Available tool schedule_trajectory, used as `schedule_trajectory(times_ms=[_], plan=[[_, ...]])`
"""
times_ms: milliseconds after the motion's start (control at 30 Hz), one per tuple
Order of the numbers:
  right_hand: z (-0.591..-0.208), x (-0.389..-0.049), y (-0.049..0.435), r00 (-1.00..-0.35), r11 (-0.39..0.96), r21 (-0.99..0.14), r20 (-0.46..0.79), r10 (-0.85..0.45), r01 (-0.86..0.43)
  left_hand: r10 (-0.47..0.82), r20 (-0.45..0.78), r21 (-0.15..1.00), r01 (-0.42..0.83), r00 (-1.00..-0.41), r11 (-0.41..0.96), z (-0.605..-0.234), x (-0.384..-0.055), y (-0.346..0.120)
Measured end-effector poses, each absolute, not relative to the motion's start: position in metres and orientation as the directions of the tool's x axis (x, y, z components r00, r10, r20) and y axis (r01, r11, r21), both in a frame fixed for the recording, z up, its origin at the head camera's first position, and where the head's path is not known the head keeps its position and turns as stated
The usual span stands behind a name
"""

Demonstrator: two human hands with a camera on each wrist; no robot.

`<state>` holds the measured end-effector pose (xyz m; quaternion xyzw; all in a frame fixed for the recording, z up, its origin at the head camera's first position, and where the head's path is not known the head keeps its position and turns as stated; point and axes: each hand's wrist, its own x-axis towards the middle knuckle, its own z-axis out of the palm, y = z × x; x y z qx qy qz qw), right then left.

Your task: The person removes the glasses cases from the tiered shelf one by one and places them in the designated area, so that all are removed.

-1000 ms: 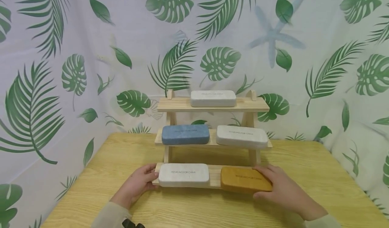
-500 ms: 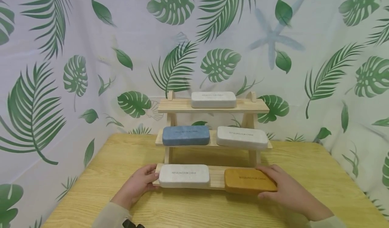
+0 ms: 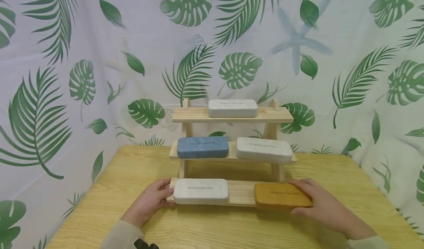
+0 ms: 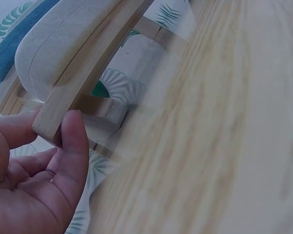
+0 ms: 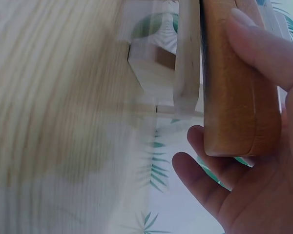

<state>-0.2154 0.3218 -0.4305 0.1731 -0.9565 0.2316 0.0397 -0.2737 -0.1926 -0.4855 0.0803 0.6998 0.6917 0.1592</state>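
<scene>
A three-tier wooden display stand [image 3: 241, 193] holds hard cases that look like glasses cases. My left hand [image 3: 147, 204] pinches the left end of its bottom shelf, thumb on one side and fingers curled beneath, as the left wrist view shows. My right hand [image 3: 326, 210] grips the right end of an orange glasses case [image 3: 282, 195] between thumb and fingers. This case overlaps the bottom shelf's right part and juts past the shelf's end. In the right wrist view, its orange side [image 5: 237, 107] lies along the shelf edge. Left of it on that shelf sits a white glasses case [image 3: 201, 192].
On the middle shelf are a blue case [image 3: 202, 147] and a white case [image 3: 264, 149]. Another white case [image 3: 232, 109] sits on the top shelf. The stand is on a wooden table [image 3: 132, 168], with a leaf-patterned cloth [image 3: 145, 57] hanging behind.
My right hand and the orange glasses case have slid to the right, widening the gap to the white case beside it. My left hand keeps its hold on the shelf.
</scene>
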Motion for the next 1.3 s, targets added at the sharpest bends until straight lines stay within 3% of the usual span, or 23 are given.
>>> schedule_trajectory(times_ms=[733,1300], plan=[[-0.429,-0.213,0.374,-0.908,0.824,-0.384,0.227,-0.352,-0.416,0.344,-0.148,0.989,-0.149,-0.927,0.023,-0.482,-0.274,-0.194],[-0.426,-0.227,0.436,-0.962,0.866,-0.419,0.127,-0.242,-0.273,0.357,-0.122,0.992,-0.129,-0.926,0.003,-0.487,-0.277,-0.195]])
